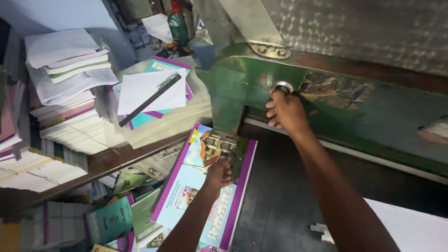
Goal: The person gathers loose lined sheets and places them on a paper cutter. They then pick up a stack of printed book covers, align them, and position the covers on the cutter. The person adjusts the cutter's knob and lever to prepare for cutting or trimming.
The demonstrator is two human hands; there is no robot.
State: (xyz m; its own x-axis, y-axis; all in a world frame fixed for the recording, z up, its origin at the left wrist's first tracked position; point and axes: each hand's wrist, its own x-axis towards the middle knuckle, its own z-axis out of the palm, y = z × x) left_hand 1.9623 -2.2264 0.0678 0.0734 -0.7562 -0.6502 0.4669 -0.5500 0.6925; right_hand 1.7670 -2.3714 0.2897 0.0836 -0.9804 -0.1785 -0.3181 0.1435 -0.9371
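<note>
Leftmost, white paper stacks (pixel 70 112) fill the shelves at nine o'clock, with one dark ruler (pixel 149 100) lying across a loose white sheet. Centrally, the left hand (pixel 218 172) presses down on a purple-edged printed cover sheet (pixel 196 186) showing a house picture, fingers together. At one o'clock, the right hand (pixel 285 112) curls its fingers around one round metal knob (pixel 283 87) on the green machine (pixel 364 121).

well left of the fingers, stacks of white paper (pixel 70 107) and books sat on a wooden shelf (pixel 116 161). a white sheet (pixel 147 91) with a dark ruler (pixel 149 100) lay on one pile. a green bottle (pixel 178 23) stood above, while paper scraps (pixel 321 230) lay below right.
</note>
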